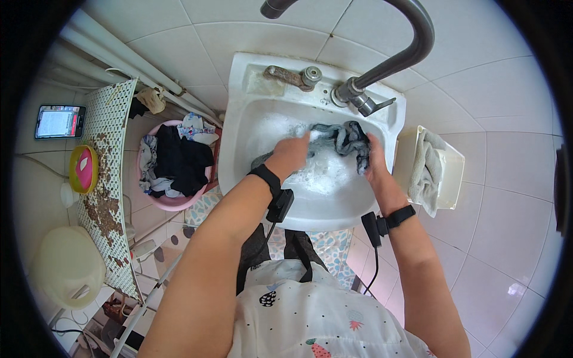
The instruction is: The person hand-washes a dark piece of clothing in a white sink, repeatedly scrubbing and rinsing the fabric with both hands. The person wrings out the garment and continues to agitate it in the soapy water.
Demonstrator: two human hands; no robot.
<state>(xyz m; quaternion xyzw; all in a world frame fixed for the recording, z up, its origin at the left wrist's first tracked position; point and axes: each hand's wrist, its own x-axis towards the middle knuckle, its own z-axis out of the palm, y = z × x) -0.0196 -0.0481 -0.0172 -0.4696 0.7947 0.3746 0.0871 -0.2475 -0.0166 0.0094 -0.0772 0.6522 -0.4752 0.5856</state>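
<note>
A wet grey cloth garment with dark edging (344, 139) lies bunched in soapy water in the white sink (237, 188). My left hand (292, 151), blurred, is closed on its left part; grey cloth shows on both sides of the fist. At the basin's right side, my right hand (375, 154) holds the garment's dark-edged end, its fingers partly hidden behind the cloth. White suds (313, 176) float between and below my hands. Each wrist wears a black strap with a small cabled device.
A tall gooseneck faucet (416, 49) arches over the sink's back right, beside an old corroded tap (286, 77). Left stands a pink basin (172, 206) of clothes, then a rusty perforated shelf (105, 201) with a phone (60, 121). A cream bin (454, 179) draped with a grey towel (427, 170) is right.
</note>
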